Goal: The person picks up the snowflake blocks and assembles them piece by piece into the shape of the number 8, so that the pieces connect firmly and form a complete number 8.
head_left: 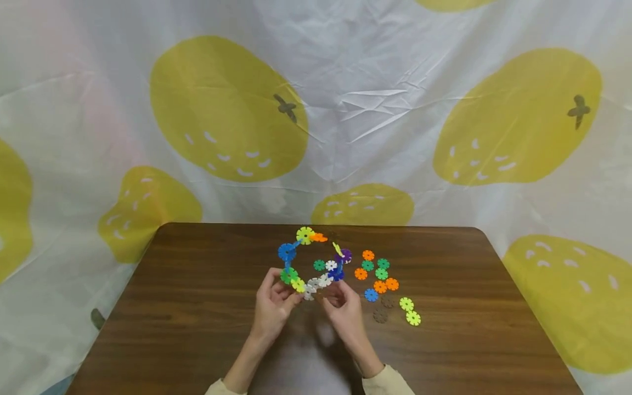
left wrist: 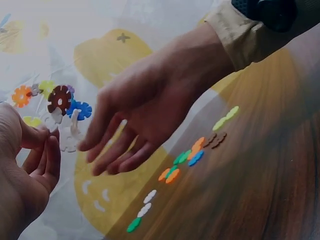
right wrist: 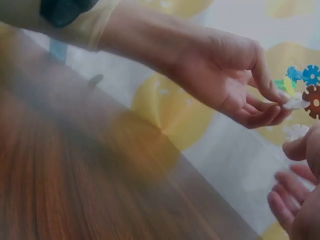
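A ring-like chain of notched plastic discs [head_left: 287,252] is held up above the table, in blue, yellow, orange, purple, green and white. My left hand [head_left: 273,304] pinches the chain at a white disc [right wrist: 296,102], beside a yellow-green disc [head_left: 298,285]. Opposite it, my right hand [head_left: 347,312] holds another white disc [right wrist: 297,132], its thumb on the disc's edge. A brown disc [right wrist: 313,102] stands between the two hands, close to the white ones. The right fingertips are partly hidden behind the discs in the head view.
Loose discs lie on the dark wooden table [head_left: 197,329] to the right: several orange [head_left: 361,274] and green [head_left: 383,264] ones, a blue one [head_left: 371,295], two brown [head_left: 380,315] and two yellow-green [head_left: 413,318]. A fruit-printed cloth [head_left: 237,203] hangs behind the table.
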Tool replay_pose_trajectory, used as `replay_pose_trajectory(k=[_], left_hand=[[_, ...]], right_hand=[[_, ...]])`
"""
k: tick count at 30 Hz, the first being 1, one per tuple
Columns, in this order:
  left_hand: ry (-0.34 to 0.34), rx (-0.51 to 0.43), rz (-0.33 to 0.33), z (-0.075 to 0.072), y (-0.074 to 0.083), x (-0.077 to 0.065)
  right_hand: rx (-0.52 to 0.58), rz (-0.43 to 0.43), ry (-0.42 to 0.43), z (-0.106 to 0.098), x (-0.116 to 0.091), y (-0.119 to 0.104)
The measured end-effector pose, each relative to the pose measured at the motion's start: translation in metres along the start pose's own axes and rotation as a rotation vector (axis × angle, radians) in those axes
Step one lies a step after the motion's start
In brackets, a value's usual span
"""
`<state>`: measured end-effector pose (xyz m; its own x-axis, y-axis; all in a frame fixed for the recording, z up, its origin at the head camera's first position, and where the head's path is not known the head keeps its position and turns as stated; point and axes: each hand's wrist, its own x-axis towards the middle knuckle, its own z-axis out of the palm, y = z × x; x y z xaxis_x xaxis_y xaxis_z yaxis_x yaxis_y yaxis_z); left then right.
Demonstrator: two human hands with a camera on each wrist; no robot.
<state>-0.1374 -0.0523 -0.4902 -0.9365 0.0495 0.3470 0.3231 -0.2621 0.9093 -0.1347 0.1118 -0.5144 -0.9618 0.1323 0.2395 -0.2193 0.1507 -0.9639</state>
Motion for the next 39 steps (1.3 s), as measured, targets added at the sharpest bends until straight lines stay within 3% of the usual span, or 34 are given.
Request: replay_pose_trajectory(k=[3,10,16,26,39], left_hand=[[-0.011,0.014,0.021,0.000,-0.003,-0.001],[0.102,0.112,0.061,-0.008,-0.003,0.000],[0.164,0.135,0.062,-0.014,-0.002,-0.001],[0.198,0.133,0.060,-0.013,0.000,-0.002],[0.164,0.149,0.027,-0.010,-0.003,-0.005]], right_hand=[[-0.006,-0.001,0.008,0.000,0.000,-0.001],[0.064,-0.067,0.074,-0.007,0.001,-0.004],[0.081,-0.066,0.056,-0.010,-0.002,-0.010],[0.068,-0.098,0.013,-0.009,-0.007,-0.013],[0.016,-0.104,0.013,-0.010,-0.009,-0.011]])
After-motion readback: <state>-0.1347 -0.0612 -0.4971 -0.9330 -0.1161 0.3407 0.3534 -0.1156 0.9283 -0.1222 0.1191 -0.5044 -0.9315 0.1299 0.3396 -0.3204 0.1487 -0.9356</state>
